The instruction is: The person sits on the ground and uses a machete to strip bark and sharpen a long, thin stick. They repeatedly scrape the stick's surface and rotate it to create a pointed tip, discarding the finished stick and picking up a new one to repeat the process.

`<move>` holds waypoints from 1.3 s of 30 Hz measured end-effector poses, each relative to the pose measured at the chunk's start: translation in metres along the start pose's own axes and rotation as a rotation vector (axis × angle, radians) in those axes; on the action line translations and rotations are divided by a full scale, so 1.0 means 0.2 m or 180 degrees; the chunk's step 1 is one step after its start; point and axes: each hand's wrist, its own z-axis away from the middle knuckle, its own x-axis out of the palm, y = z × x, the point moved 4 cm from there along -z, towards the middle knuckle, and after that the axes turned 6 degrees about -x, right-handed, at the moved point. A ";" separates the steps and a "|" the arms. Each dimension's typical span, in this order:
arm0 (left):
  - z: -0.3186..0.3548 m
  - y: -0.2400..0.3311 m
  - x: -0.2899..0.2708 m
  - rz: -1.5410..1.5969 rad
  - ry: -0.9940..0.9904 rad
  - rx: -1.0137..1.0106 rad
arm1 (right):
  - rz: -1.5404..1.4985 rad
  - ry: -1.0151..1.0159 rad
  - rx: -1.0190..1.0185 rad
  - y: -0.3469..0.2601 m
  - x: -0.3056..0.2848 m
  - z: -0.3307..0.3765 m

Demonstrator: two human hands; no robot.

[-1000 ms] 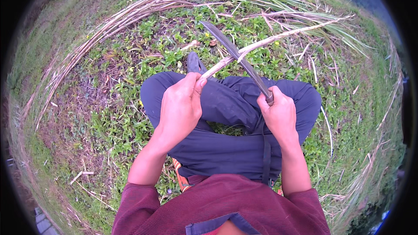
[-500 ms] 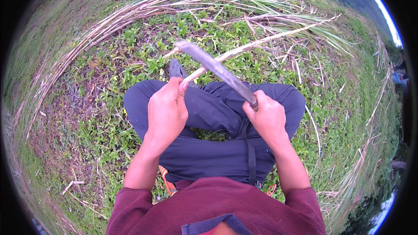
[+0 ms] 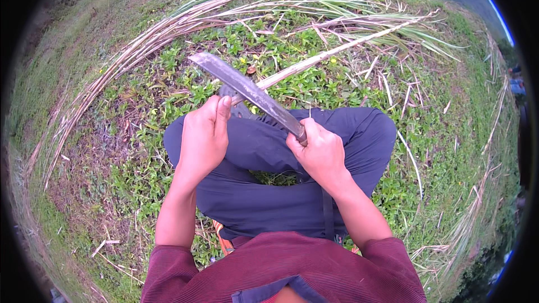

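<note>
My left hand (image 3: 203, 137) is closed around the near end of a pale cane stalk (image 3: 331, 53), which runs off toward two o'clock over the weeds. My right hand (image 3: 321, 154) grips the machete (image 3: 247, 90), its blade crossing the stalk, pointing to ten o'clock.

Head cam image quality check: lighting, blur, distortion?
Head view: soft, even daylight, no hard shadows or glare; the blade looks dull grey. Strong fisheye: the cut stalks on the grass bow along the black circular rim. The left hand, on the stalk, and the right hand, on the handle, are sharp; detail softens at the edges, with blue fringing at the upper right.
</note>
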 end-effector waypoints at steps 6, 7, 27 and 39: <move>0.00 -0.03 0.02 0.1408 -0.0999 -0.1380 | -0.0620 0.0103 0.0635 -0.06 0.10 0.10; 0.00 -0.04 0.03 0.1712 -0.1047 -0.1526 | -0.0569 0.0125 0.0600 -0.08 0.12 0.13; 0.07 -0.10 0.11 0.2820 -0.1442 -0.2241 | -0.0191 -0.0325 0.0667 -0.21 0.11 0.11; 0.06 -0.10 0.14 0.3097 -0.1501 -0.2469 | 0.0721 -0.0328 0.0407 0.04 -0.08 0.11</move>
